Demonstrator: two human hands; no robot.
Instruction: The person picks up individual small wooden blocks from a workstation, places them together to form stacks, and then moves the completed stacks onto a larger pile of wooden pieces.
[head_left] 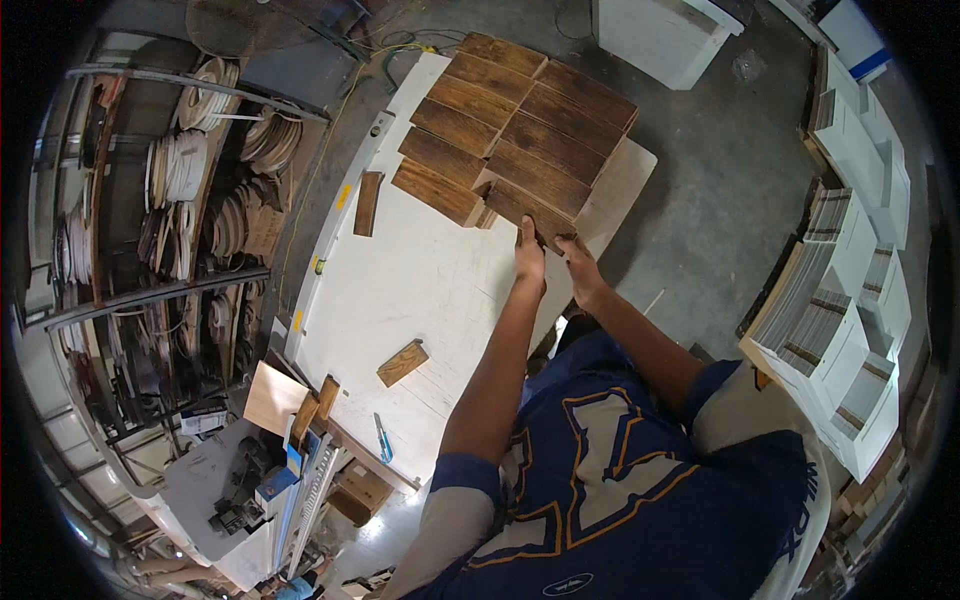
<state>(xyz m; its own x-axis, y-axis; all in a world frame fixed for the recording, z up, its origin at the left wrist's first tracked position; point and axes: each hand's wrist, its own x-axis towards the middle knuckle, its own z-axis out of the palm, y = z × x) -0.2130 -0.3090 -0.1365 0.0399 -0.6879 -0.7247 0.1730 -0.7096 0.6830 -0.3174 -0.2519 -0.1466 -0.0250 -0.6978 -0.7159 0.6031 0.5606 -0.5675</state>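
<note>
Two side-by-side columns of stacked dark brown wooden boards (540, 130) lie on the far part of a white worktable (400, 290). At the near end of the right column, a wooden board (524, 211) is between my hands. My left hand (530, 258) is closed on its near edge, thumb on top and fingers hidden underneath. My right hand (579, 268) grips the board's right corner, its fingers partly hidden. The board's far edge meets the stack; I cannot tell whether it rests on the boards beneath.
A narrow wood strip (368, 204), a short wood piece (403, 363) and a blue utility knife (383, 438) lie on the table. A spirit level (318, 265) runs along its left edge. Shelves of edging rolls (180, 170) stand left, white panels (840, 330) right.
</note>
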